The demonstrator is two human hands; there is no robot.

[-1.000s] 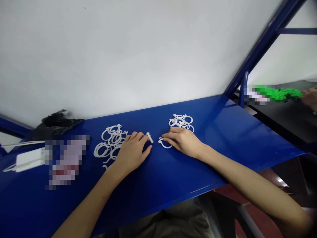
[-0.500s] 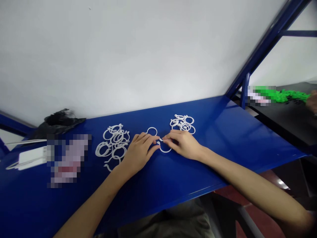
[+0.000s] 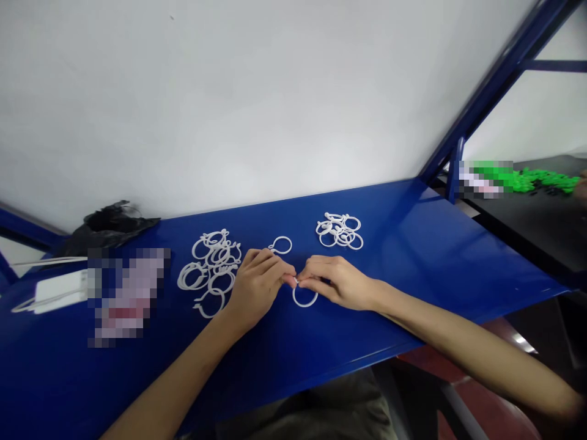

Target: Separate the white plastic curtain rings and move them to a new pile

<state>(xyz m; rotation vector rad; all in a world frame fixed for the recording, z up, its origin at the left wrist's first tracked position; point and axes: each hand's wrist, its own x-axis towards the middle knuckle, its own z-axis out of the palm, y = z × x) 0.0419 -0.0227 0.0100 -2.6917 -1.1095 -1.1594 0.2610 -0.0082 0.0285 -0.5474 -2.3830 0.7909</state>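
My left hand [image 3: 255, 288] and my right hand [image 3: 337, 282] meet over the blue table [image 3: 413, 256], fingertips pinched together on the top of a white plastic ring [image 3: 305, 298] that hangs just below them. Whether the left fingers also hold a small white piece I cannot make out. A single white ring [image 3: 280, 245] lies on the table just behind the hands. A larger pile of white rings [image 3: 208, 263] lies left of my left hand. A smaller pile of white rings [image 3: 340, 230] lies behind my right hand.
A crumpled black bag [image 3: 107, 226] sits at the back left by the white wall. A white charger with cable [image 3: 55, 291] lies at the far left. Green plastic parts [image 3: 536, 179] cover a dark table beyond the blue frame post [image 3: 454, 168] on the right.
Both hands drew back toward me and came together, lifting one ring between the fingertips. A single ring now lies uncovered behind them where the left hand had been.
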